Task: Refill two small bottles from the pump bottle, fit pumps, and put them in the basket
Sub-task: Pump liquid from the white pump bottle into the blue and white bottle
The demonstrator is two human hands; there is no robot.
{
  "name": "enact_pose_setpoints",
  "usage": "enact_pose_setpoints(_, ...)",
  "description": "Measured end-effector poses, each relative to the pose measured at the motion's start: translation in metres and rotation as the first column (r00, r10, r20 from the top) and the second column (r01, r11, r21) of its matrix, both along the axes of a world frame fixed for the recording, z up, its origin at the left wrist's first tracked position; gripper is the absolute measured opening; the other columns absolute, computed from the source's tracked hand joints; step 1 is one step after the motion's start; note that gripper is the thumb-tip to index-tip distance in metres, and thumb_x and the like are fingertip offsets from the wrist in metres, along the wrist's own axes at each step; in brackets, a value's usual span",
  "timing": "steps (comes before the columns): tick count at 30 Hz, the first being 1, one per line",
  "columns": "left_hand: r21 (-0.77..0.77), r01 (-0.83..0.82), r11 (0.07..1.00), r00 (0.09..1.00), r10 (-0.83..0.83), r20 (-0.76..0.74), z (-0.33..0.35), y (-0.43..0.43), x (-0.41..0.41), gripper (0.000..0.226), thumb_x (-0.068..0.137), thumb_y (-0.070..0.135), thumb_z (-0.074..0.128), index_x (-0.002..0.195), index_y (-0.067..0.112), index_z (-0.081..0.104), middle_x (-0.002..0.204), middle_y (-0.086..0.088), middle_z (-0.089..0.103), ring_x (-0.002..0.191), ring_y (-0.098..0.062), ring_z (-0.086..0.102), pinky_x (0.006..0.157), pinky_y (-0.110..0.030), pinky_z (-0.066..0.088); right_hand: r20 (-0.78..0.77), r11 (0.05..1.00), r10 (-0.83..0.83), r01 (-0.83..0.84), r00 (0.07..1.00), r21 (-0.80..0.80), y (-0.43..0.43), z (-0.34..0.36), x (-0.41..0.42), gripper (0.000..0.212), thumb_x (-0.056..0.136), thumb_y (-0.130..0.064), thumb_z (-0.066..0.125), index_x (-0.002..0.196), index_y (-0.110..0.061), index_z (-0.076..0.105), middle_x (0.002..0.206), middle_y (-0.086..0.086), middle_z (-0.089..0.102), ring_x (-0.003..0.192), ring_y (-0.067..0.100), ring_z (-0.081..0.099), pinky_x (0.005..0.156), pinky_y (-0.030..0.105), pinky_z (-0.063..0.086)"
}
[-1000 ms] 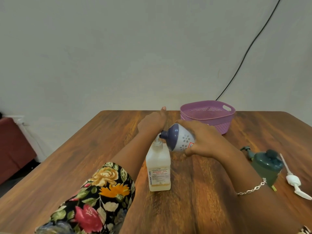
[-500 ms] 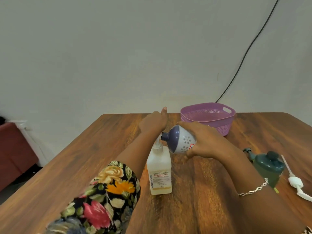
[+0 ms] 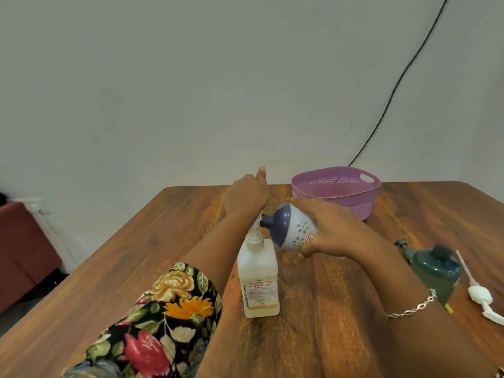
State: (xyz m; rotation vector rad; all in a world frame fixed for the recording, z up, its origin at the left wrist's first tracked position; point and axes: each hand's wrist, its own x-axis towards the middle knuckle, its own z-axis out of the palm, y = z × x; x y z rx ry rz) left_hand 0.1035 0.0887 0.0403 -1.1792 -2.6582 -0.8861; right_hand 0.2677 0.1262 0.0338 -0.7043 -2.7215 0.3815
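Right hand point(image 3: 335, 227): grips tilted small bottle point(image 3: 293, 227), neck at pump bottle point(image 3: 257, 274) spout. Left hand point(image 3: 245, 197): atop pump bottle; grip cannot be told.

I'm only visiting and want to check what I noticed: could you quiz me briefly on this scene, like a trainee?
1. How does the right hand hold the small purple-and-white bottle?
A. Upright
B. Tilted, neck towards the spout of the pump bottle
C. Upside down
2. True or false: the purple basket holds no bottle.
3. What lies beside the green bottle, on the side away from the pump bottle?

Key: 1 B. 2 True. 3 A loose white pump.
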Motion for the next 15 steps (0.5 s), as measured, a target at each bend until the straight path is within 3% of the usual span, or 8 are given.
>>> enact_pose_setpoints(3,-0.005,-0.039,0.999,0.999,0.039,0.016,-0.009,-0.003,0.003,0.064,0.100,0.045,0.013,0.101,0.002,0.060,0.101,-0.014,0.064,0.089,-0.026,0.057,0.070,-0.031,0.037,0.011,0.999,-0.005,0.005,1.000,-0.032,-0.001,-0.008,-0.002,0.088,0.061,-0.031,0.082,0.135,-0.033,0.035,0.123,-0.003,0.052,0.112,0.021,0.051,0.093,0.047,0.045)
enact_pose_setpoints(6,0.011,-0.060,0.998,0.993,0.060,-0.102,-0.015,-0.004,0.007,0.063,0.101,0.043,0.015,0.089,0.003,0.062,0.085,-0.010,0.062,0.073,-0.020,0.050,0.063,-0.030,0.034,0.011,0.998,-0.010,0.011,1.000,-0.067,0.000,-0.018,-0.002,0.090,0.059,-0.033,0.082,0.135,-0.034,0.034,0.123,-0.003,0.051,0.111,0.021,0.051,0.093,0.048,0.043)
enact_pose_setpoints(9,0.009,-0.054,0.998,0.989,0.055,-0.135,-0.015,-0.005,0.010,0.062,0.101,0.042,0.016,0.089,0.003,0.063,0.080,-0.008,0.058,0.070,-0.018,0.047,0.061,-0.030,0.033,0.003,0.998,-0.020,0.020,1.000,-0.065,0.000,-0.021,-0.002,0.092,0.058,-0.034,0.082,0.136,-0.034,0.033,0.122,-0.002,0.051,0.111,0.022,0.051,0.093,0.049,0.043)
enact_pose_setpoints(15,-0.061,0.016,0.998,0.995,-0.010,0.096,-0.007,0.007,-0.004,0.071,0.098,0.052,0.012,0.107,0.001,0.061,0.106,-0.011,0.065,0.097,-0.027,0.059,0.074,-0.033,0.040,-0.011,0.999,-0.001,0.001,1.000,-0.033,0.003,-0.009,0.001,0.088,0.061,-0.033,0.081,0.135,-0.034,0.034,0.124,-0.002,0.052,0.113,0.022,0.050,0.093,0.048,0.044)
